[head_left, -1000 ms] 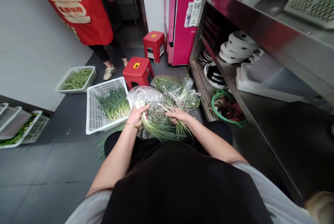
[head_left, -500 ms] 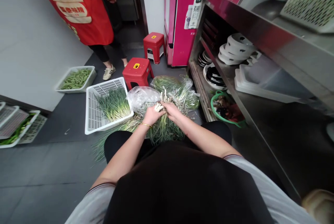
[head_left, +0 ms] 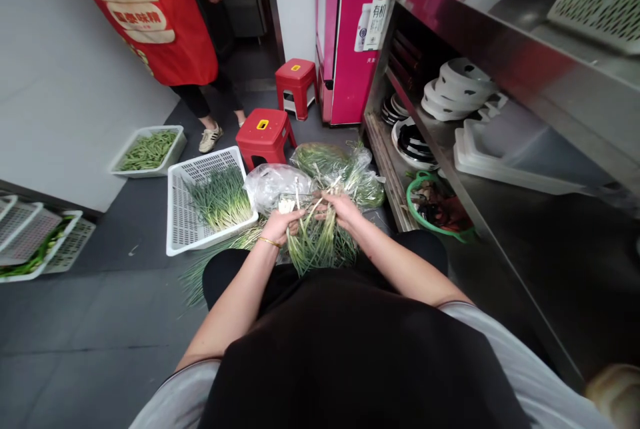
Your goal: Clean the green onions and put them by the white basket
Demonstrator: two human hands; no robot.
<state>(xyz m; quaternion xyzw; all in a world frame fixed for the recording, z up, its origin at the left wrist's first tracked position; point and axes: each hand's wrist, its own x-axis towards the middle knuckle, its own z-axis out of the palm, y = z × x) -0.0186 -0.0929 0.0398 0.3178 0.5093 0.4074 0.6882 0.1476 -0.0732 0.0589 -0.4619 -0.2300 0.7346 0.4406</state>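
Between my knees, my left hand is closed round a bundle of thin spring onions, their white root ends pointing up and forward. My right hand grips another clump of spring onions, with pale stalks and roots sticking out past the fingers. Long green leaves hang below both hands toward my lap. Just ahead lie clear plastic bags on the floor, one with more greens in it. A white slotted basket to the left holds a layer of spring onions.
Two red stools stand ahead. A person in a red apron stands at front left, near a basket of green beans. A metal shelf with dishes and a green basket line the right. More baskets sit far left.
My hands have moved apart, the left one leftward with its bundle and the right one rightward. The whole view has shifted slightly.
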